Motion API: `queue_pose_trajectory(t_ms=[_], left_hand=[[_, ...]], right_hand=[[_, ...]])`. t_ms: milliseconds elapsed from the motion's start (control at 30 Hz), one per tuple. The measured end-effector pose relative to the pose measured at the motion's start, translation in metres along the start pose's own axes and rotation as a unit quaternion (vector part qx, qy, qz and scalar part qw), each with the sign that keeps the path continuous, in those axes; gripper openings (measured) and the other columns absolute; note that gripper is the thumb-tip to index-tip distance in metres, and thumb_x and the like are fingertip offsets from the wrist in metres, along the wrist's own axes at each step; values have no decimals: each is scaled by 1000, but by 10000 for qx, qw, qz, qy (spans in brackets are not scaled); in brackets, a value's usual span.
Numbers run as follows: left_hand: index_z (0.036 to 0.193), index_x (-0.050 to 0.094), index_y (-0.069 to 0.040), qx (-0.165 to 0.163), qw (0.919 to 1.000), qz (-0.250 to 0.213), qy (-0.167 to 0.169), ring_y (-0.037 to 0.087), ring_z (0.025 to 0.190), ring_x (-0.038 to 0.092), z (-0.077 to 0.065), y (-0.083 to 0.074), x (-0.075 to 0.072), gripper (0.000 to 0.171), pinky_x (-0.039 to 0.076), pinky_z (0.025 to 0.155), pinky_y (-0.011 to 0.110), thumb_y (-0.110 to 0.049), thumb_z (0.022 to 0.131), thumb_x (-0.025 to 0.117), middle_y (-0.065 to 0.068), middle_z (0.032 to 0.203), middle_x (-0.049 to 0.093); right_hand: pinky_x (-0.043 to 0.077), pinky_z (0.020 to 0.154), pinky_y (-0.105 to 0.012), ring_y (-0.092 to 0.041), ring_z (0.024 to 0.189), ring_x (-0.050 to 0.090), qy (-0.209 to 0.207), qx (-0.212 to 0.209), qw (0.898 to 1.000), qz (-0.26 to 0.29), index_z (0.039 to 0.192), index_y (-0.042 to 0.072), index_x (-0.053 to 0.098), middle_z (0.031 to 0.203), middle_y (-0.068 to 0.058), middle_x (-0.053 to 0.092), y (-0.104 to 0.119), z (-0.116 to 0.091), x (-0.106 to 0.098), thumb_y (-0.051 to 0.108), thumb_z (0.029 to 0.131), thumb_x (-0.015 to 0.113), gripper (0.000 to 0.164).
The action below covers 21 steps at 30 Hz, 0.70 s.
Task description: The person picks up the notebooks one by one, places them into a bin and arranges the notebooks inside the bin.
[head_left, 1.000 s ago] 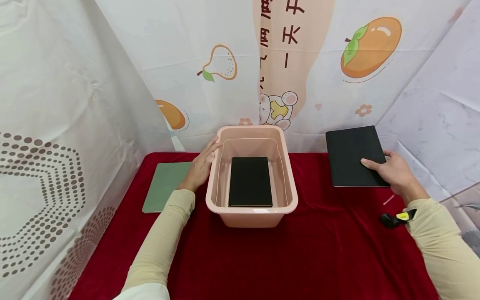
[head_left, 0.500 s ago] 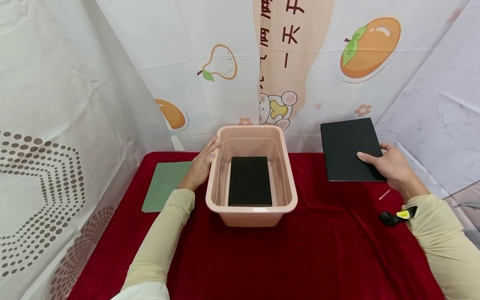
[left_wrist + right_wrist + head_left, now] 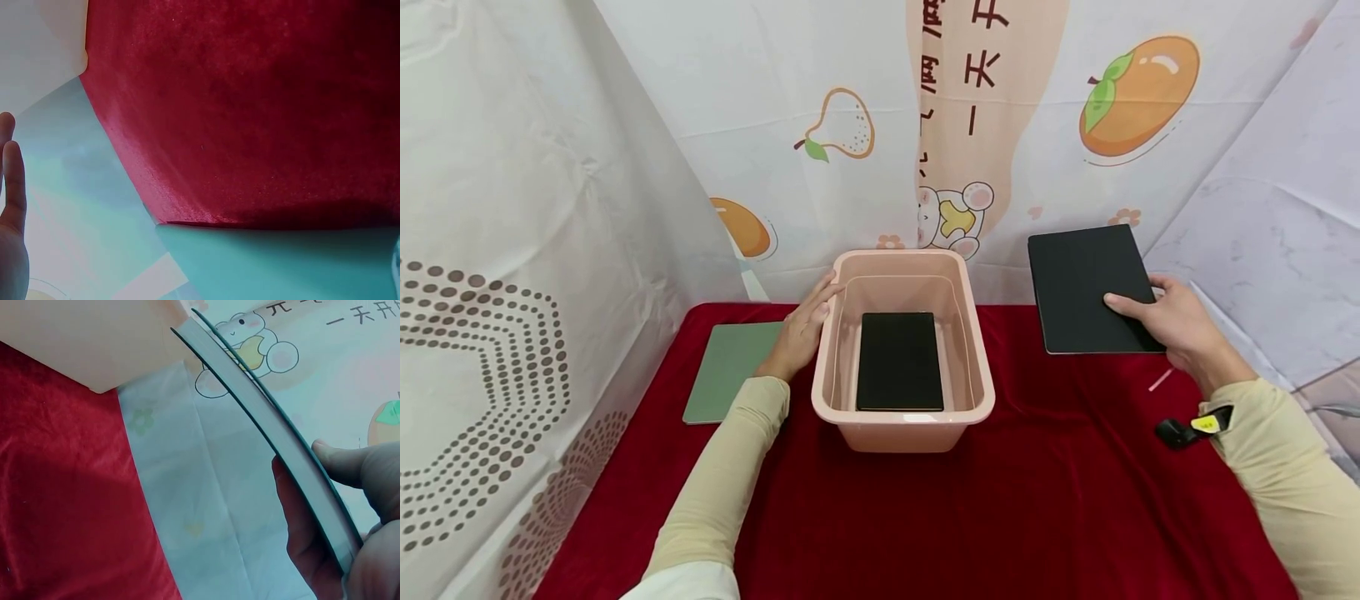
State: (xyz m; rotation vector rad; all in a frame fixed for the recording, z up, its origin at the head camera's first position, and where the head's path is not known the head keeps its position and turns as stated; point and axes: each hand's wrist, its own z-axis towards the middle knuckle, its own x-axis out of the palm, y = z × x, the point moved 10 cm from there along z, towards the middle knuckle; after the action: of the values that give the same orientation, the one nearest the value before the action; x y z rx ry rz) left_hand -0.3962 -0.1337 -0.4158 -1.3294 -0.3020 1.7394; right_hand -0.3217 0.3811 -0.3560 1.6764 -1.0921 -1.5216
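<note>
the right hand (image 3: 1183, 325) grips a black notebook (image 3: 1082, 283) between thumb and fingers, holding it above the red cloth (image 3: 1000, 517), while the left hand (image 3: 799, 340) lies with fingers extended against the left rim of the pink bin (image 3: 895, 440), how firmly being hard to tell. a second black notebook (image 3: 900, 362) lies inside the bin; a green notebook (image 3: 726, 375) rests left of it, partly behind the left sleeve (image 3: 715, 483).

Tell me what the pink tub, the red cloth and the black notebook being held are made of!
The pink tub looks like glossy plastic: light glints off its rim. The red cloth seems velvety, with an uneven sheen. The black notebook shows pale, likely paper pages; its dull cover may be card or imitation leather.
</note>
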Motion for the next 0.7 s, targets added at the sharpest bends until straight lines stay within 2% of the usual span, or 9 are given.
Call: queue_pose_trajectory(t_ms=[167,367,533,700], left_hand=[[153,47,-34,-18,10000,-61,37,13,156,29,1,1,0,49,29,124,55,-49,111,27,-29,166,22],[153,47,-34,-49,9999,-82,53,12,156,28,1,1,1,50,28,125,55,-50,110,26,-29,166,21],[153,47,-33,-63,9999,-64,45,13,156,29,0,1,1,50,29,124,56,-50,110,27,-28,166,22],[153,47,-31,-47,9999,-93,20,14,156,29,0,1,0,50,29,124,56,-48,111,27,-27,166,22]], right_hand=[[59,66,-24,0,69,70,-16,86,10000,-5,161,-4,5,83,28,60,7,-1,2,46,96,67,103],[60,69,-25,1,72,70,20,248,9997,-24,163,0,3,85,30,59,11,0,7,55,92,68,111],[60,71,-25,0,73,71,190,339,9991,172,164,3,1,83,28,64,18,0,14,56,92,68,111],[60,70,-24,0,72,71,167,359,9987,316,164,5,6,81,26,66,27,1,15,55,92,69,108]])
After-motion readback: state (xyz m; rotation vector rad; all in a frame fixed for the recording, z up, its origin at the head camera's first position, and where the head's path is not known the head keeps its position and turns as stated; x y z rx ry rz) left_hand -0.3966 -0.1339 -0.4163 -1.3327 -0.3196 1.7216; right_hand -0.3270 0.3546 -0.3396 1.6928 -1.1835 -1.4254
